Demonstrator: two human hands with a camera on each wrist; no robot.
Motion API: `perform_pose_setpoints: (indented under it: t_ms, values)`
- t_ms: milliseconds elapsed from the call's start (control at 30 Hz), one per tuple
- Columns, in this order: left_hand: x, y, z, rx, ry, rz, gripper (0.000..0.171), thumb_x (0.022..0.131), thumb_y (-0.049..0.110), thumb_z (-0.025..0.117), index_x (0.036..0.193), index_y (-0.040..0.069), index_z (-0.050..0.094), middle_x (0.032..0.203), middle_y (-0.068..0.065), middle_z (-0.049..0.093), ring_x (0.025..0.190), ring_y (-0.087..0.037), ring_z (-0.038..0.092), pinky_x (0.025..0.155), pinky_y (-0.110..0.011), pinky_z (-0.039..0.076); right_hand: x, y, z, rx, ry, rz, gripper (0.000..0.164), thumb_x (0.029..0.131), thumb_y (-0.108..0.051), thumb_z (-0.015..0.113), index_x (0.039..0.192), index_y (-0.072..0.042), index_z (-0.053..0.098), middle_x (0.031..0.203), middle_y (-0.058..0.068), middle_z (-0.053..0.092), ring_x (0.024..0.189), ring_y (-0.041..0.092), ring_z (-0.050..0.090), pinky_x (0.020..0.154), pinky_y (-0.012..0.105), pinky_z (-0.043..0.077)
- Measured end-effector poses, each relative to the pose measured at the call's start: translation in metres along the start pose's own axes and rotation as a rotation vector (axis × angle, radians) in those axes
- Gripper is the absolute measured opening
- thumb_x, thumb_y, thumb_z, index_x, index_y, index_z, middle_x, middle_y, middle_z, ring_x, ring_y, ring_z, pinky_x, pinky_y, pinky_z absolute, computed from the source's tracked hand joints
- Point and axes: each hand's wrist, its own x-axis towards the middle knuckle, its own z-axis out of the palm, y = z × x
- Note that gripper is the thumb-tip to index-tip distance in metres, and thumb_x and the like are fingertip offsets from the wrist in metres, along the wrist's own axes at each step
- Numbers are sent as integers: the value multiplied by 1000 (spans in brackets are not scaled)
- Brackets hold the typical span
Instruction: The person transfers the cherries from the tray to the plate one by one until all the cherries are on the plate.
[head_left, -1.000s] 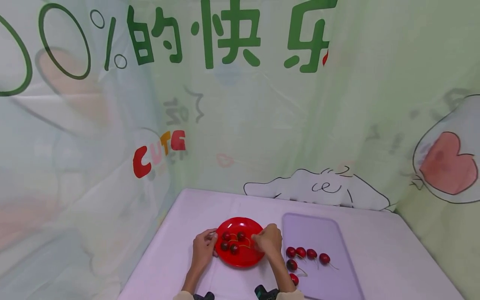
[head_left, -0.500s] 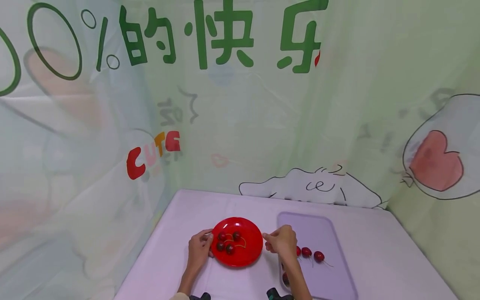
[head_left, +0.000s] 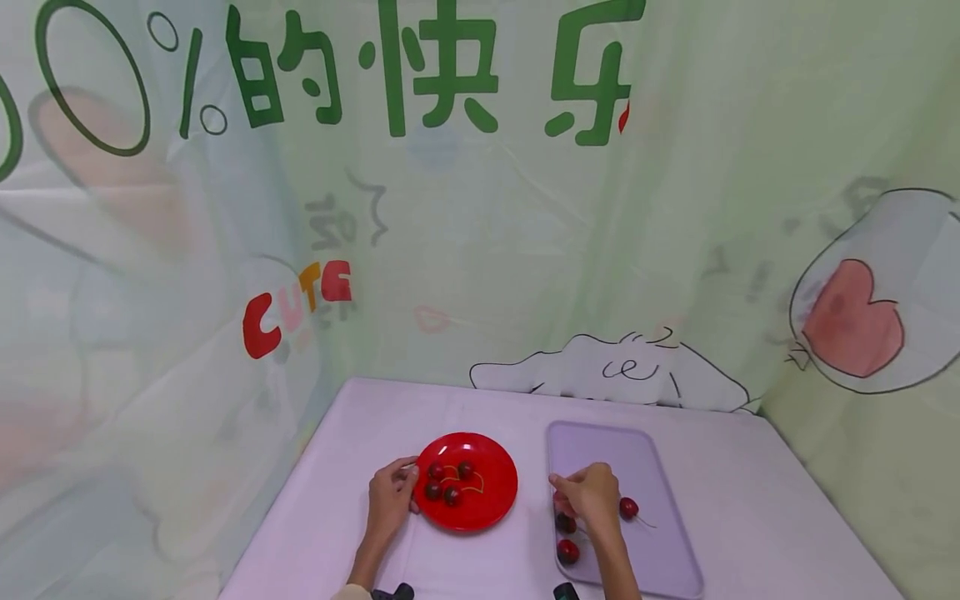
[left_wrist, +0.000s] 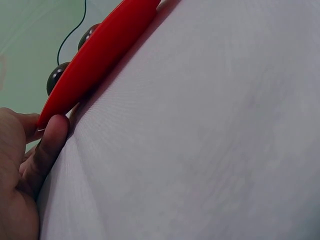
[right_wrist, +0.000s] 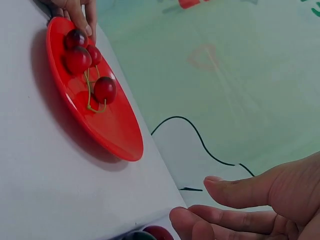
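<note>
My left hand point(head_left: 390, 497) grips the left rim of a round red plate point(head_left: 491, 467), thumb and fingers on either side of its edge in the left wrist view. On the plate lie several dark red cherries point(head_left: 452, 495) with thin green stems. My right hand point(head_left: 592, 492) is over the left part of a lilac tray point(head_left: 600, 442). In the right wrist view its thumb and fingers point(right_wrist: 220, 215) stand apart with nothing between them; cherries point(right_wrist: 157, 233) show just below the fingertips. On the tray, a cherry point(head_left: 628, 508) lies right of the hand and another point(head_left: 567, 552) near the left edge.
Both plate and tray rest on a table with a pale cloth point(head_left: 420, 408). A printed curtain point(head_left: 480, 250) hangs behind the table and along its sides. A narrow strip of cloth separates the plate from the tray.
My right hand has moved right, from the plate's right rim to over the tray's cherries. The left hand stays at the plate's rim. The head view has turned slightly right.
</note>
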Motion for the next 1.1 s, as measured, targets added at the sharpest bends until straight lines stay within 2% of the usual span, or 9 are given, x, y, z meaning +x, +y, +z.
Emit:
perform_pose_setpoints:
  t_ms: [233, 433, 700, 933, 1000, 1100]
  values:
    - [-2, 2, -1, -11, -6, -11, 33, 110, 15, 66, 141, 3, 70, 114, -21, 76, 50, -12, 63, 55, -19, 58, -2, 10, -14, 38, 7, -9, 29, 93, -7, 85, 96, 19, 74, 63, 13, 73, 52, 15, 71, 51, 28, 62]
    - [-1, 0, -1, 4, -5, 5, 33, 110, 14, 66, 140, 2, 70, 111, -21, 75, 50, -13, 63, 55, -19, 57, -6, 18, -30, -42, 31, -13, 34, 93, -14, 85, 99, 18, 75, 66, 15, 76, 51, 14, 71, 51, 25, 57]
    - [0, -2, 0, 15, 7, -4, 32, 110, 14, 67, 139, 3, 71, 111, -20, 76, 51, -14, 64, 55, -20, 58, -2, 44, -41, -68, 45, 45, 36, 93, -15, 85, 99, 19, 73, 65, 14, 75, 53, 16, 72, 52, 25, 55]
    - [0, -6, 0, 28, 8, -6, 31, 110, 14, 67, 139, 4, 72, 112, -21, 76, 51, -14, 65, 55, -20, 58, 0, 62, -38, -164, 41, 22, 24, 89, -17, 89, 85, 5, 80, 62, 6, 74, 55, 15, 67, 54, 29, 48]
    - [1, -5, 0, 28, 5, -12, 31, 110, 13, 67, 139, 5, 72, 111, -20, 76, 51, -15, 65, 55, -20, 59, 0, 66, -37, -193, 41, 20, 19, 86, -17, 90, 84, 0, 82, 67, 5, 75, 62, 19, 67, 56, 32, 46]
    - [1, -3, 1, 25, 3, -14, 31, 109, 13, 67, 139, 5, 72, 111, -20, 76, 51, -16, 66, 55, -20, 59, 0, 71, -34, -248, 43, 27, 11, 80, -15, 91, 85, -7, 85, 83, 14, 79, 73, 28, 66, 58, 34, 43]
